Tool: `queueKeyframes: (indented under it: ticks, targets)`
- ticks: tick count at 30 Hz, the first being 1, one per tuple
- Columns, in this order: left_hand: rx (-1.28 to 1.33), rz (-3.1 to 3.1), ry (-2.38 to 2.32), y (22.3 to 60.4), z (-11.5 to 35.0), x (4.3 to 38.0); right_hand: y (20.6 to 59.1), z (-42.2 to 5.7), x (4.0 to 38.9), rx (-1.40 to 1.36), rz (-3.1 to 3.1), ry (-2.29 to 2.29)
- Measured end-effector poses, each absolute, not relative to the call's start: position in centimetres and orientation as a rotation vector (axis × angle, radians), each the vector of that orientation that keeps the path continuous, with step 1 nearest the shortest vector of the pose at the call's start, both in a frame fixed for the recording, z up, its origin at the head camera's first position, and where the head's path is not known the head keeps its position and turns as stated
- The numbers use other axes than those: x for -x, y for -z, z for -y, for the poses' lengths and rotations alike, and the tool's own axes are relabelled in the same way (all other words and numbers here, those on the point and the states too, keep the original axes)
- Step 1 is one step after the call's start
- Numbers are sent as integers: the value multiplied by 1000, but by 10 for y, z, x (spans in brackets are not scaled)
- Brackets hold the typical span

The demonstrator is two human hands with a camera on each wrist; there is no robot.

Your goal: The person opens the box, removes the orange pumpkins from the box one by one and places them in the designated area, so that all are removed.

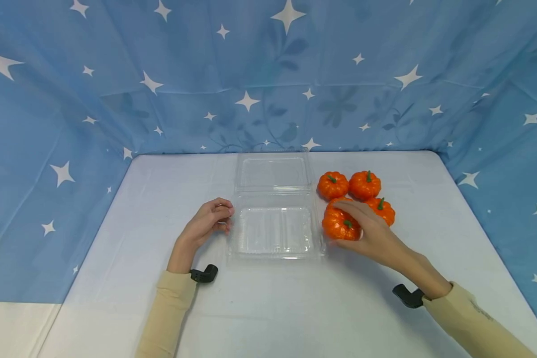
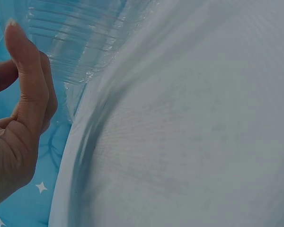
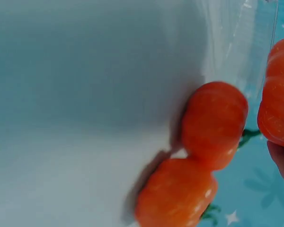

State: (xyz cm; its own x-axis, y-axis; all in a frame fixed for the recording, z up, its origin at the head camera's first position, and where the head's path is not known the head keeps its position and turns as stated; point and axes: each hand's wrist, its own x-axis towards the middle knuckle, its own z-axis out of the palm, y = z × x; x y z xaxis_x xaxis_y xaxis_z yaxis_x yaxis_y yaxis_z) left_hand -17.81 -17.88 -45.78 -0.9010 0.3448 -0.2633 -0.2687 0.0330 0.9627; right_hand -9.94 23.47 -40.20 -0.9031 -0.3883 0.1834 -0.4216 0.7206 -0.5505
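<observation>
My right hand (image 1: 376,236) grips a small orange toy pumpkin (image 1: 337,224) with a green stem, beside the right edge of a clear plastic clamshell box (image 1: 275,231). In the right wrist view, the gripped pumpkin (image 3: 280,97) appears at the right edge, apart from two others below it. The box stands unfolded, its lid (image 1: 273,171) laid back. At its left rim is my left hand (image 1: 209,219), fingers loosely bent with nothing seen between them; whether the fingertips touch the plastic I cannot tell.
Several more pumpkins (image 1: 333,185) cluster right of the box; my right hand partly covers some. Everything rests on a white-covered table (image 1: 268,308). A blue star-patterned curtain (image 1: 268,119) hangs behind it and at both sides.
</observation>
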Motion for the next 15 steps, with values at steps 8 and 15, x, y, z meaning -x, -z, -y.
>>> queueKeyframes:
  ticks: [8,15]
  targets:
    - [-74,-1897,-1899,455,179,177,417,-261,82,-652,2846,-853]
    - [-77,-1903,-1891,454,178,177,424,-270,78,-636,2879,-769]
